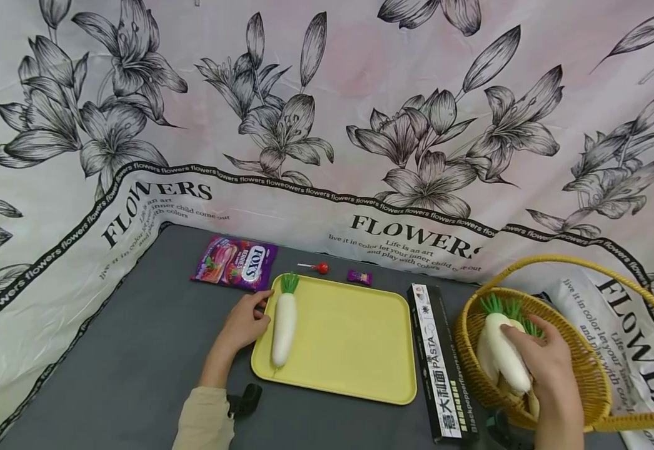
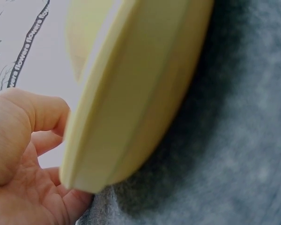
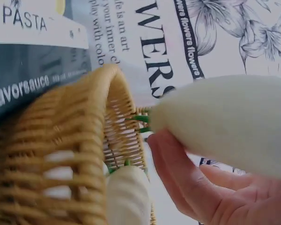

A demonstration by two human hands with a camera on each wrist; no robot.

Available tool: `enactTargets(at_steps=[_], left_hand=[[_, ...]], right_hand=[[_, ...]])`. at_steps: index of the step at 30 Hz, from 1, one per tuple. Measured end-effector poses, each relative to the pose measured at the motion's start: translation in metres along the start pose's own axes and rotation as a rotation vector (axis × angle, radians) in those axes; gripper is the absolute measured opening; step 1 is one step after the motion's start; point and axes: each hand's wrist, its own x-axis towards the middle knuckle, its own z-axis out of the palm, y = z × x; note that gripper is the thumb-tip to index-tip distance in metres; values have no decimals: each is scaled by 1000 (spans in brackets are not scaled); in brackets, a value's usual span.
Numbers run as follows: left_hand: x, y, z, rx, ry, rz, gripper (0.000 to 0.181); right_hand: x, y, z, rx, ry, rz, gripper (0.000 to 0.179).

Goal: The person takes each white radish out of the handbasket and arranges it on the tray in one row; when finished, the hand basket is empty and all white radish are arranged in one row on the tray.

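Right of the daikon (image 1: 284, 328), the yellow tray (image 1: 355, 337) offers a wide open stretch. A pasta box (image 1: 442, 362) fills most of the lane to the wicker basket (image 1: 584, 370), whose handle (image 1: 563, 259) loops out rightward. Lollipop (image 1: 322, 268) and wrapped candy (image 1: 359, 277) interrupt the strip behind the tray; left of it, the worktop (image 1: 152, 331) leaves broad room.
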Motion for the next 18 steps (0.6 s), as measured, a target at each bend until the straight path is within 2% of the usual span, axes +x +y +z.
enactTargets(at_steps=[4, 10, 18], left_hand=[[0, 1, -1, 1, -1, 14, 55], [2, 5, -1, 10, 24, 36, 53], [1, 3, -1, 21, 6, 16, 54]], right_hand=[[-4, -3, 9, 144, 76, 45, 93], [-17, -5, 24, 315, 86, 62, 90], [-33, -7, 47, 571, 135, 60, 68]])
